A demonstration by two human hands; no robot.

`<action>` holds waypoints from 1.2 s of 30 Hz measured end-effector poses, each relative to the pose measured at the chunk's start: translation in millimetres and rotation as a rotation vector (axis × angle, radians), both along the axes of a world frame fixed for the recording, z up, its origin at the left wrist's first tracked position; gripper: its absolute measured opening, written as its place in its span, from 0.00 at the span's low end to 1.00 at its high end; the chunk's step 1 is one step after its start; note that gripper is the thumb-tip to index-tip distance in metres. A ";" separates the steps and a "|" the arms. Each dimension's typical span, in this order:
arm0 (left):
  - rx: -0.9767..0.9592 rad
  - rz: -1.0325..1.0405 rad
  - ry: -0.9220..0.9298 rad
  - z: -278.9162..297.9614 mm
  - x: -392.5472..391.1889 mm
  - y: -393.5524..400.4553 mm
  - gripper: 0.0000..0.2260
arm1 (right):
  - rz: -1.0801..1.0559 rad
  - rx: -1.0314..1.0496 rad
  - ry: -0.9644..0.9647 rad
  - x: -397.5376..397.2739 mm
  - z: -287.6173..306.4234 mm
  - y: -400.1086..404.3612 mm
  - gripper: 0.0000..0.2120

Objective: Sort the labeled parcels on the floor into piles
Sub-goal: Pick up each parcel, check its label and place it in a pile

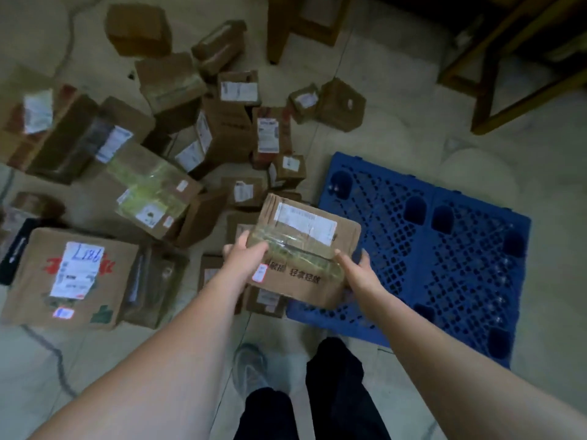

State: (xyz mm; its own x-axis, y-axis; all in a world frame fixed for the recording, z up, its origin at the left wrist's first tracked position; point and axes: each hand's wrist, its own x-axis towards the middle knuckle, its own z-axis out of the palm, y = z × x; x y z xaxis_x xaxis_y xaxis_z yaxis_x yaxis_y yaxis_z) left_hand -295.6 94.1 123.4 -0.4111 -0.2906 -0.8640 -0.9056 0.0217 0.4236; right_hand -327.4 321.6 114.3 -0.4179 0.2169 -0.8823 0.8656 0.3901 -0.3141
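The taped parcel [303,249] sits clamped between my left hand [244,255] and right hand [360,274], above the floor's edge of the blue pallet [444,249]; stiff, seemingly light, best held by its sides.

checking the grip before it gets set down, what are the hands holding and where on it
A cardboard parcel, held in both hands by its opposite side edges: the left hand grips the left edge, the right hand the right edge, above the blue pallet.
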 end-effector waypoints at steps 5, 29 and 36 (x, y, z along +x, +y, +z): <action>-0.121 -0.422 0.131 -55.5 -64.7 74.2 0.27 | 0.035 0.154 -0.004 -29.2 -45.7 76.3 0.46; 0.011 0.306 -0.151 -136.1 -116.2 196.7 0.31 | 0.525 0.062 0.114 -130.5 -137.1 176.2 0.12; 0.009 0.156 0.227 -132.0 -212.3 165.3 0.23 | 0.217 -0.055 0.332 -172.6 -140.9 152.6 0.22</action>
State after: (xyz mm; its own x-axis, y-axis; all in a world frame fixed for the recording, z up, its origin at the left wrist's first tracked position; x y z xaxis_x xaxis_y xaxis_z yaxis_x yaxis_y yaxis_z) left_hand -507.9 259.4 -8.5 -0.5452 -0.3586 -0.7577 -0.7795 -0.1156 0.6156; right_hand -500.0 474.2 -26.6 -0.7130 0.0481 -0.6995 0.6127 0.5278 -0.5883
